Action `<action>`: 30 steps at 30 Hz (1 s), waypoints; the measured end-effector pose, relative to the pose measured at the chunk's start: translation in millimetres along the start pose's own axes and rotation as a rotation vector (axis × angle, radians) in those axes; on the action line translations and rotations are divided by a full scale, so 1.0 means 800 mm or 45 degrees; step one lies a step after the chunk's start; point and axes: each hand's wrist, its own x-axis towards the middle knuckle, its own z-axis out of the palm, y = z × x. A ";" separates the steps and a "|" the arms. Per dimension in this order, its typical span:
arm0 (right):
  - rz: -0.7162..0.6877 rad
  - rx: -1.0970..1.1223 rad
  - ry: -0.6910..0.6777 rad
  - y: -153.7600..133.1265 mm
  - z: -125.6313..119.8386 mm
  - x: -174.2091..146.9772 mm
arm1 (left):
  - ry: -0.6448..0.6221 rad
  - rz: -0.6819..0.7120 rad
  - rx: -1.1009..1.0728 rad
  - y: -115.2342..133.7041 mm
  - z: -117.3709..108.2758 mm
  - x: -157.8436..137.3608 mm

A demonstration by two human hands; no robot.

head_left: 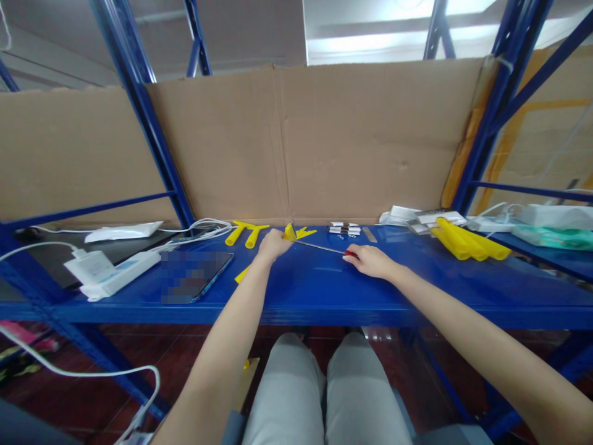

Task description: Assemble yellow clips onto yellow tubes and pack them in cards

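On the blue shelf top, my left hand [275,245] is closed around a yellow plastic handle [290,233], mostly hidden by the fingers. My right hand [370,261] grips a screwdriver [319,247] by its red grip. Its long metal shaft points left, and its tip meets the yellow handle at my left hand. Just behind lie small flat yellow pieces [306,233]. Two yellow T-shaped handles [245,232] rest left of my left hand. Another yellow piece [241,274] is partly covered by my left forearm.
A phone [197,277] and a white power strip [123,275] with cables lie at left. Small white packs [344,228] and a thin metal strip [369,235] sit at the back. Yellow tubular handles [467,240] are at right. Cardboard [343,142] stands behind, between blue posts [482,136].
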 end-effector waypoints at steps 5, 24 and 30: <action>-0.012 0.007 -0.005 -0.001 -0.001 -0.001 | -0.053 -0.018 -0.082 -0.001 -0.001 0.000; 0.057 0.018 -0.065 -0.006 -0.006 0.000 | -0.039 -0.055 -0.148 -0.002 -0.002 0.002; 0.042 0.003 -0.035 -0.006 -0.005 -0.001 | -0.042 -0.062 -0.172 -0.001 -0.003 0.001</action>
